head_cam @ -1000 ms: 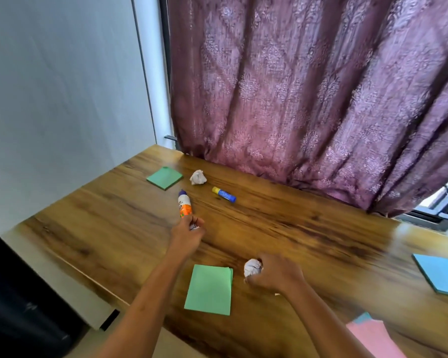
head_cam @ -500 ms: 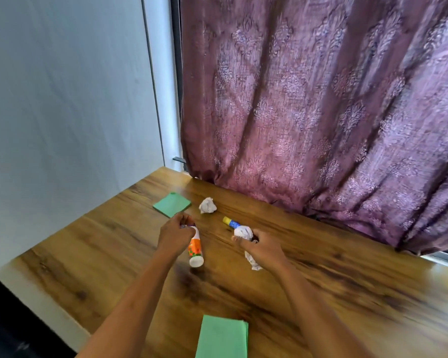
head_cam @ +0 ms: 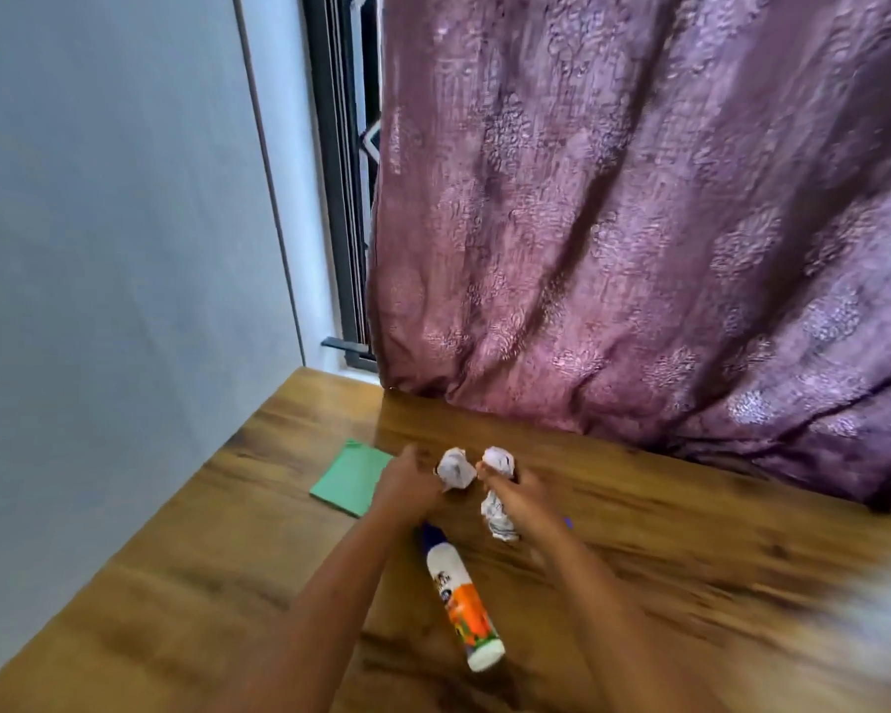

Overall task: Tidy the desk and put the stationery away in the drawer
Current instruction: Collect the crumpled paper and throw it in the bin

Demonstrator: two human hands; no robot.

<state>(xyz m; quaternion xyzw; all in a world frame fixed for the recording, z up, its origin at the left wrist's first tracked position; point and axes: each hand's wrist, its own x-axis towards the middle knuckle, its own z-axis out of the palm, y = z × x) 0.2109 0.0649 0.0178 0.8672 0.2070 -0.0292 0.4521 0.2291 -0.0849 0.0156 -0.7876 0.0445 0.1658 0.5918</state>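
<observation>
My left hand (head_cam: 407, 488) is closed on a white crumpled paper ball (head_cam: 456, 468) near the back of the wooden desk (head_cam: 186, 584). Right beside it, my right hand (head_cam: 523, 501) grips crumpled paper (head_cam: 497, 514), which sticks out above and below the fist. A white glue bottle (head_cam: 461, 602) with a blue cap and an orange label lies loose on the desk under my forearms. A green pad of sticky notes (head_cam: 348, 478) lies flat just left of my left hand. A small blue tip (head_cam: 567, 522) shows behind my right wrist.
A purple patterned curtain (head_cam: 639, 249) hangs along the desk's back edge. A pale wall (head_cam: 114, 223) borders the desk on the left, with a dark window frame (head_cam: 340, 198) in the corner. The desk's right side is blurred.
My left hand has let go of the glue bottle, which now lies on the desk, and has closed on the far paper ball. My right hand moved forward with its paper.
</observation>
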